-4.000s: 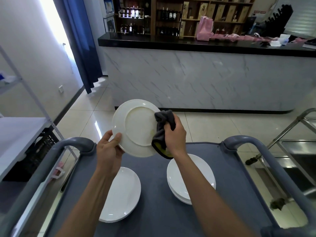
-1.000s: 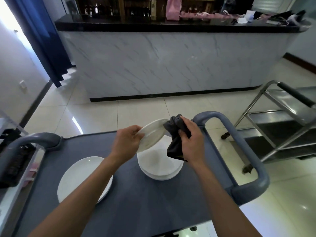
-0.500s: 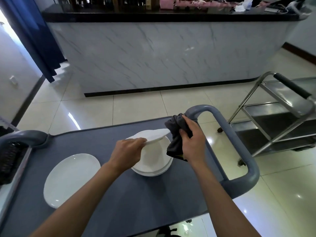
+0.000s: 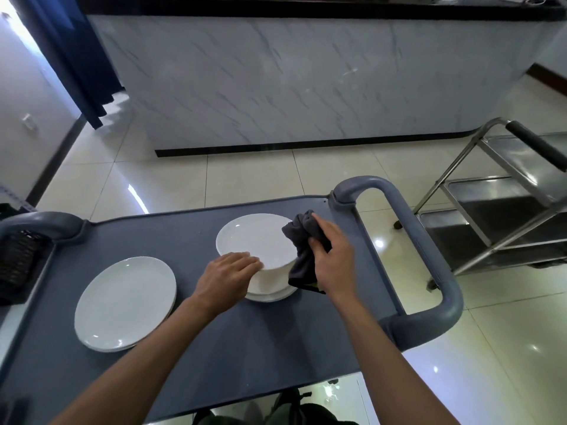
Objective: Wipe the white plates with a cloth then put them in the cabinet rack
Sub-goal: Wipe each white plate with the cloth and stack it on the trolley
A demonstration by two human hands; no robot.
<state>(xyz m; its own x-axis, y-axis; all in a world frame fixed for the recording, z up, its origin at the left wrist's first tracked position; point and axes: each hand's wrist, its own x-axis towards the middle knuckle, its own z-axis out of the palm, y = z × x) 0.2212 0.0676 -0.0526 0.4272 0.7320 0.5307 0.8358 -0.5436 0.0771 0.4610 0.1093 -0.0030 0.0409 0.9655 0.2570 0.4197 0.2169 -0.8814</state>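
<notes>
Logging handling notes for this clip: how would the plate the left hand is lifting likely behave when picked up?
The plate looks stiff and glazed, so probably slippery: the left hand grips only its near rim. It seems ceramic, likely fragile if dropped on the stack below. Flat and shallow, it shouldn't roll.

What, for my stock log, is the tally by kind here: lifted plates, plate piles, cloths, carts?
Lifted white plate: 1
Piles of white plates: 2
Grey cloth: 1
Carts, grey cart and steel trolley: 2
Total: 6
</notes>
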